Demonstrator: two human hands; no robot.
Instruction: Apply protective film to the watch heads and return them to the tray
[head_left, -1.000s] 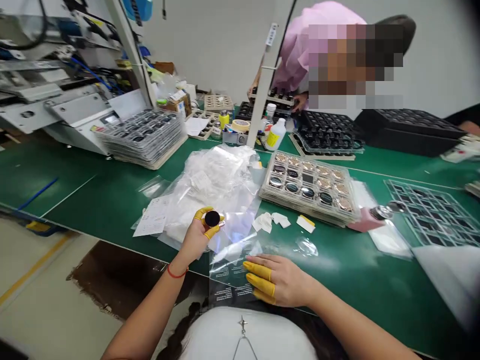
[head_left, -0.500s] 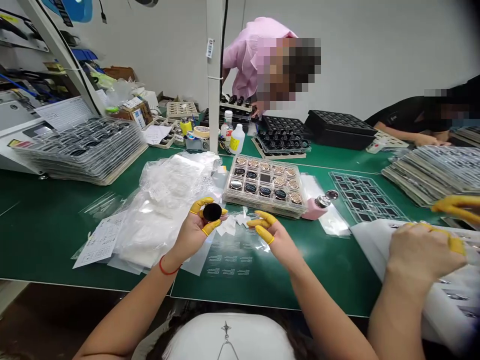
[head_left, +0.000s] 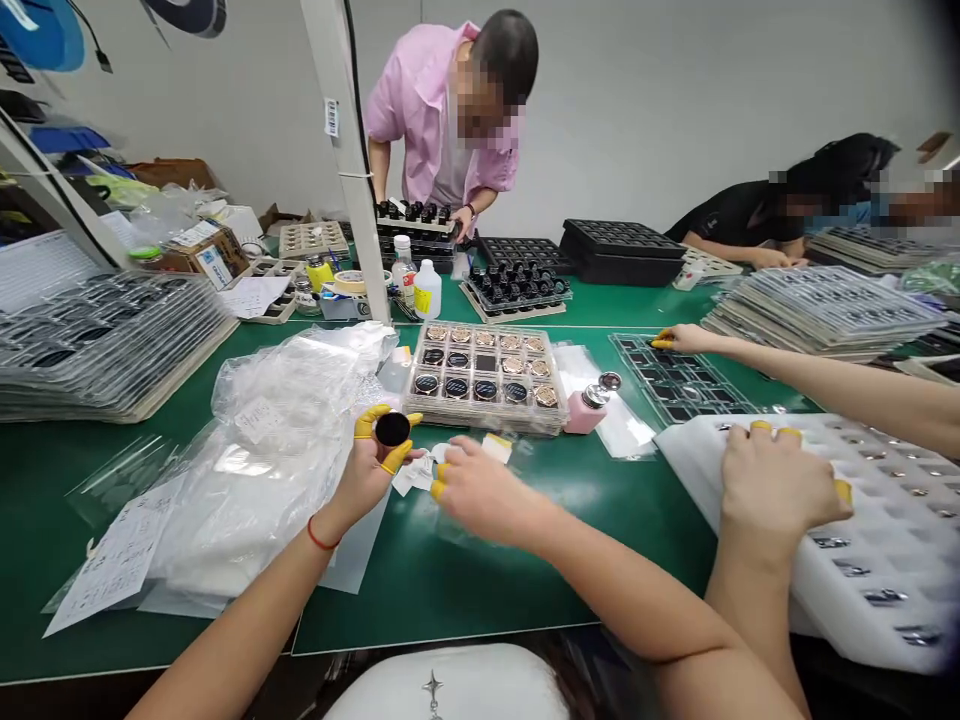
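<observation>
The left hand (head_left: 369,472) is holding a black disc (head_left: 392,429) up above the desk (head_left: 465,590), gripping its edge between fingers (head_left: 373,420) sheathed in yellow cots, and a red string (head_left: 321,537) is circling the wrist. The right hand (head_left: 481,492) is reaching in just beside it, its fingers (head_left: 441,490) bunched narrowly close to some white scraps (head_left: 417,473); whether they are pinching anything cannot be seen. A plastic bag (head_left: 277,400) is lying left of the left hand, with a paper sheet (head_left: 112,555) near its lower edge. Ahead, a tray of round parts (head_left: 484,378) is sitting on a stack, a yellow-edged tab (head_left: 496,447) is lying just below it, and a pink bottle (head_left: 581,412) is standing at its right. On the right, a co-worker's hand (head_left: 780,480) is resting on a white foam tray (head_left: 892,500), while another hand (head_left: 686,340) is stretching over a clear grid tray (head_left: 675,375). Stacked trays (head_left: 105,345) are piling up at the desk's left. Across the desk, a person in a pink shirt (head_left: 427,120) is leaning over a black rack (head_left: 416,222), and a person in a black shirt (head_left: 739,215) is bending low at the far right.
</observation>
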